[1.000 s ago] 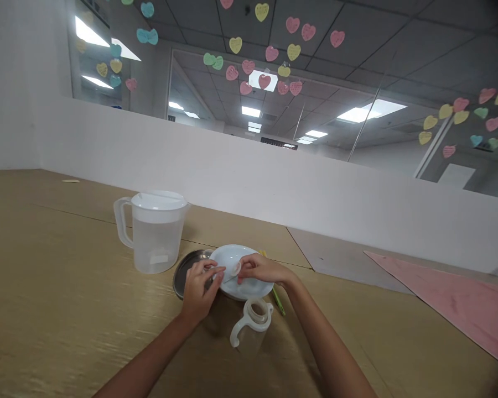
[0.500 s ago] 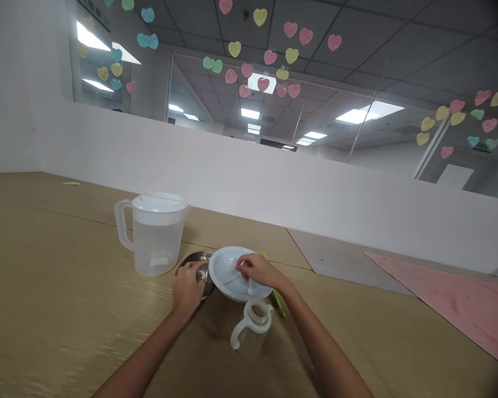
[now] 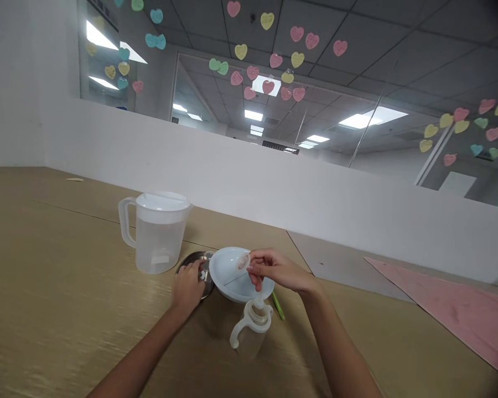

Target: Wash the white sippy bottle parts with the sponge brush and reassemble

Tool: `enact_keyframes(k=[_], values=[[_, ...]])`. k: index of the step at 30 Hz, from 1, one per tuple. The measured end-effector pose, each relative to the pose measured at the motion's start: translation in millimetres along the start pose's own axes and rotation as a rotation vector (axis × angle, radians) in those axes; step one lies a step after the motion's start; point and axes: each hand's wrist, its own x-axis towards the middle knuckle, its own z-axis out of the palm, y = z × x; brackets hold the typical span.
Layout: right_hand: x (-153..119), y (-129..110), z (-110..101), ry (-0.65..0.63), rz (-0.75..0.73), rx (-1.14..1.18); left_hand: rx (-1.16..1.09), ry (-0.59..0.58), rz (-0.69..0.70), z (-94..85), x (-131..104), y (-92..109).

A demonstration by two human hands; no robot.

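Observation:
My left hand rests at the metal bowl, its fingers curled over the inside; what they may grip is too small to make out. Above the white divided bowl, my right hand pinches a small clear round piece between thumb and fingers. Just in front of that bowl stands a clear bottle with a white handled collar, its mouth open. A translucent white piece hangs or stands between the right hand and the bottle's mouth; its lower end is by the rim.
A lidded clear pitcher with a handle stands at the back left. Something green lies right of the white bowl. A pink sheet covers the right side. A white wall runs behind the table.
My right hand has risen and moved right from inside the white bowl, and the clear round piece now shows at its fingertips. The left hand stays at the metal bowl.

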Motion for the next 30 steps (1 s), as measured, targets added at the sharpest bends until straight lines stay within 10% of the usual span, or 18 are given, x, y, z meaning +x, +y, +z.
enact_keyframes(k=[5, 13, 18, 24, 30], values=[[3.0, 7.6, -3.7, -0.151, 0.045, -0.033, -0.148, 0.083, -0.024, 0.4, 1.6, -3.0], [-4.3, 15.7, -17.1, -0.302, 0.066, -0.349, -0.679, 0.605, -0.004, -4.1, 3.5, 4.4], [-3.9, 17.4, -19.1, -0.282, 0.189, -0.393, -0.626, 0.617, 0.18, -1.5, -11.2, 15.4], [4.2, 20.8, -14.4, -0.148, 0.151, -0.177, -0.441, 0.599, 0.781, 6.8, -31.3, 23.8], [16.6, 21.2, 8.0, -0.051, 0.034, -0.133, -0.406, 0.537, 0.889, 6.5, -33.5, 24.5]])
